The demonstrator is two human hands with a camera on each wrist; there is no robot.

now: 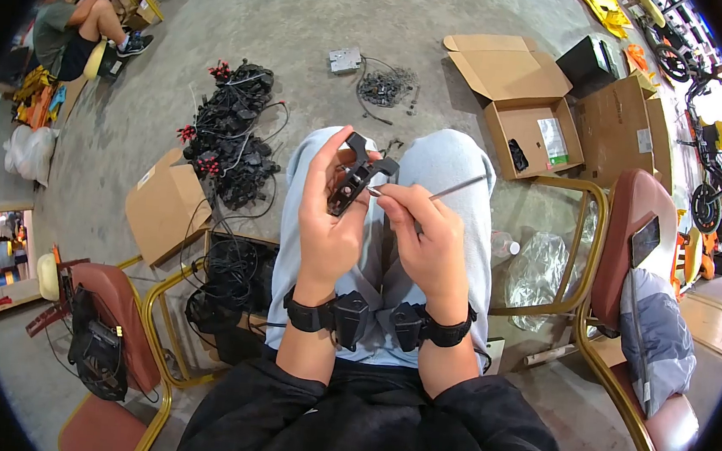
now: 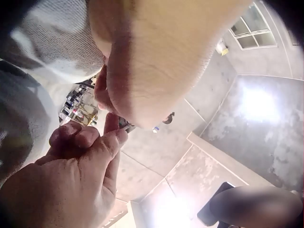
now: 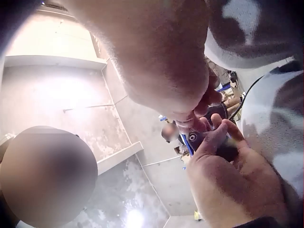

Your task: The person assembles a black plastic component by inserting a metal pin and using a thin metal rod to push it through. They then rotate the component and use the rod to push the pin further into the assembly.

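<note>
A black bracket-like part with a forked top is gripped by the left hand, above the lap. Beside it the right hand pinches a thin metal tool, its near end at the part's right side. In the left wrist view the right hand shows its fingertips together; the left hand hides most of the part. The right wrist view has the left hand around the dark part, where a round screw-like detail shows near the right hand's fingers.
Bundled black cables lie on the floor at left, with a grey metal box and small black pieces ahead. An open cardboard box stands at right. Chairs flank both sides; a seated person is at far left.
</note>
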